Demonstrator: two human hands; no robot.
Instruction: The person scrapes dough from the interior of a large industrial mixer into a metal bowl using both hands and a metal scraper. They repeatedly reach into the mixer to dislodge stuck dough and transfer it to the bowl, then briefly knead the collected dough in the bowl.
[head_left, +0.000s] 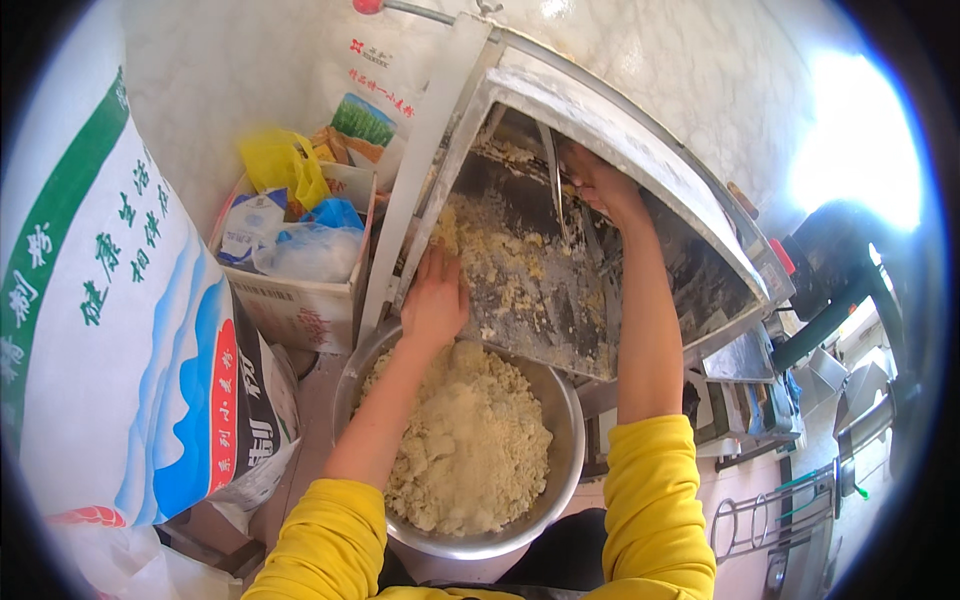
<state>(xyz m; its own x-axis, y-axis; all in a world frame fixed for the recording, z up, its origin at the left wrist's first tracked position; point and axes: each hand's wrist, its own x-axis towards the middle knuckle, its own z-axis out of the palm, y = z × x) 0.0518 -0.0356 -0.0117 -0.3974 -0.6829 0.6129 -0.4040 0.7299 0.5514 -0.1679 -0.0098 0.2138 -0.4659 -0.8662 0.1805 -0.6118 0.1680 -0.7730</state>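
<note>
A dough mixer's metal trough (525, 292) is tipped towards me, its floor streaked with yellowish crumbs of dough (480, 236). My left hand (435, 296) lies at the trough's lower left edge, fingers extended beside those crumbs. Deep inside, my right hand (604, 184) is next to the curved metal mixing bar (555, 176); its fingers are partly in shadow, so whether they grip anything is unclear. Directly below the trough's lip, a steel bowl (574, 450) holds a large heap of crumbly dough (469, 450) with dry flour on top.
On the left stands a large printed flour sack (112, 322). A cardboard box (300, 300) behind it contains plastic bags, including a yellow bag (285, 165). Another flour bag (367, 112) leans against the wall. To the right are a metal rack (776, 517) and a bench (742, 412).
</note>
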